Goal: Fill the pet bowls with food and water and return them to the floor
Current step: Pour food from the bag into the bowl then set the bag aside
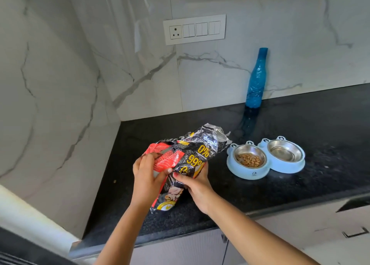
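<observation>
1. Food bag (188, 160): crumpled, black and red, clasped by both your hands above the counter (300, 184), torn mouth up and away from you.
2. Left hand (147, 176): closed on the bag's red side.
3. Right hand (197, 186): closed on its lower black side.
4. Bowls (265, 157): just right of your grip; near bowl holds kibble (250, 159), far bowl bare steel.
5. Bottle (256, 78): blue, upright, beyond the bowls, at the wall.
</observation>
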The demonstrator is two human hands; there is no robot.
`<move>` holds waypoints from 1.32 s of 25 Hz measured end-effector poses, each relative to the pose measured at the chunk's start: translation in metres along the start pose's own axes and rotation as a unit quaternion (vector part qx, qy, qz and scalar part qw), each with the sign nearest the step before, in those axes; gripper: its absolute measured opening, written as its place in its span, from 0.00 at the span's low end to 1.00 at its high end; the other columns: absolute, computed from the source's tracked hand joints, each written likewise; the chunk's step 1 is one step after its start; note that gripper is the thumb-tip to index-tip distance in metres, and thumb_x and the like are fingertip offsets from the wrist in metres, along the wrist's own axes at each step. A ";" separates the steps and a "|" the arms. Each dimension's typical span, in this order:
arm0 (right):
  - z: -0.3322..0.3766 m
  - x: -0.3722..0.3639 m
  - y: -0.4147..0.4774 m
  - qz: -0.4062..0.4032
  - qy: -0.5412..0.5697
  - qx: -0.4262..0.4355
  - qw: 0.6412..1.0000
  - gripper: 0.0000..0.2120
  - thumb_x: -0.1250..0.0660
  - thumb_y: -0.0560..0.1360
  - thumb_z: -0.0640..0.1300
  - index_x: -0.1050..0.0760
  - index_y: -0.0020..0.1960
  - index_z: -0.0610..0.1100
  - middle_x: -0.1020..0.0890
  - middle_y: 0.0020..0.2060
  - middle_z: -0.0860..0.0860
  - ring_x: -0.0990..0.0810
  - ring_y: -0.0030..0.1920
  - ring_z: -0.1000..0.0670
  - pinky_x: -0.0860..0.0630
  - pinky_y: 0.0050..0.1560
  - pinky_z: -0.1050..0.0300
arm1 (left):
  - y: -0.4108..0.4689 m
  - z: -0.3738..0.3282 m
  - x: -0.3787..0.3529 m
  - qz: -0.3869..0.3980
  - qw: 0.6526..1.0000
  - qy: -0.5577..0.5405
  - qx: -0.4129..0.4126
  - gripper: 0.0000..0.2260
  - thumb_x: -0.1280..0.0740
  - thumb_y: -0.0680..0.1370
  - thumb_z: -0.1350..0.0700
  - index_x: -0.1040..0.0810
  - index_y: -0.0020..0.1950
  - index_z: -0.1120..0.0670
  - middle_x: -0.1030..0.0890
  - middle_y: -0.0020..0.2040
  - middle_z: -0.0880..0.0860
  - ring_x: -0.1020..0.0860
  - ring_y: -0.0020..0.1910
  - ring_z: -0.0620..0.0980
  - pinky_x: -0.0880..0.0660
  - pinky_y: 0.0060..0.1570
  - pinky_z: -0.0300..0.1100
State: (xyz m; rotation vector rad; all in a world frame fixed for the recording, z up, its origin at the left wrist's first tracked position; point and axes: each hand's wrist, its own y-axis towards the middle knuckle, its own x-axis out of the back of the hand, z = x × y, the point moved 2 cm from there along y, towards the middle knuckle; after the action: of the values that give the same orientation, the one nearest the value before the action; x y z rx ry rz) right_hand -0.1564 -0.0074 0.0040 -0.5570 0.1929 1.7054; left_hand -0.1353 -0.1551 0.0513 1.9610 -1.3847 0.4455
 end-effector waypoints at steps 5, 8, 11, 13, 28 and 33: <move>-0.001 0.000 0.009 -0.078 0.035 -0.054 0.995 0.20 0.23 0.63 0.28 0.21 0.52 0.41 0.14 0.47 0.43 0.16 0.52 0.40 0.22 0.58 0.45 | -0.003 -0.004 0.002 -0.001 0.998 -0.049 0.035 0.12 0.32 0.77 0.53 0.29 0.59 0.52 0.29 0.62 0.48 0.41 0.68 0.53 0.37 0.61 0.47; 0.000 0.019 0.006 -0.067 0.045 -0.075 0.994 0.14 0.27 0.66 0.26 0.20 0.49 0.38 0.14 0.42 0.44 0.16 0.47 0.42 0.21 0.48 0.52 | -0.005 -0.024 0.001 0.024 0.999 -0.027 0.025 0.13 0.31 0.76 0.51 0.31 0.56 0.48 0.29 0.59 0.46 0.41 0.67 0.53 0.36 0.58 0.46; 0.008 0.043 0.003 -0.033 0.057 -0.075 0.995 0.11 0.30 0.69 0.26 0.20 0.48 0.38 0.14 0.41 0.45 0.16 0.45 0.45 0.21 0.47 0.54 | 0.014 -0.045 0.002 0.073 0.992 0.106 0.006 0.27 0.25 0.67 0.42 0.31 0.61 0.47 0.28 0.61 0.46 0.39 0.66 0.56 0.37 0.60 0.49; 0.019 0.063 0.003 -0.004 0.032 -0.080 0.996 0.11 0.32 0.72 0.27 0.21 0.48 0.40 0.13 0.40 0.48 0.15 0.43 0.49 0.20 0.45 0.56 | 0.038 -0.055 -0.001 0.142 0.971 0.192 -0.011 0.42 0.25 0.60 0.34 0.36 0.70 0.44 0.35 0.71 0.49 0.41 0.71 0.58 0.43 0.69 0.62; 0.041 0.098 0.004 0.009 0.130 -0.057 0.990 0.21 0.28 0.68 0.34 0.22 0.60 0.41 0.17 0.56 0.42 0.18 0.54 0.43 0.23 0.55 0.46 | 0.079 -0.066 -0.061 0.337 0.939 0.000 0.065 0.25 0.24 0.66 0.40 0.27 0.57 0.50 0.17 0.45 0.50 0.16 0.41 0.46 0.21 0.46 0.41; 0.034 0.095 0.012 -0.043 0.114 -0.069 0.990 0.29 0.23 0.61 0.39 0.23 0.61 0.41 0.17 0.57 0.40 0.19 0.57 0.39 0.22 0.54 0.44 | 0.071 -0.064 -0.058 0.291 0.956 0.002 0.025 0.35 0.34 0.55 0.27 0.26 0.54 0.47 0.17 0.45 0.48 0.17 0.42 0.45 0.20 0.48 0.42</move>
State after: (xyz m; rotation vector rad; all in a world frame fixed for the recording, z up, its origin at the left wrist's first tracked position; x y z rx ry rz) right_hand -0.1878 0.0879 -0.0124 -0.8527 0.2115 1.5777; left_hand -0.2156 -0.0840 0.0842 1.5564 -1.9614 0.7552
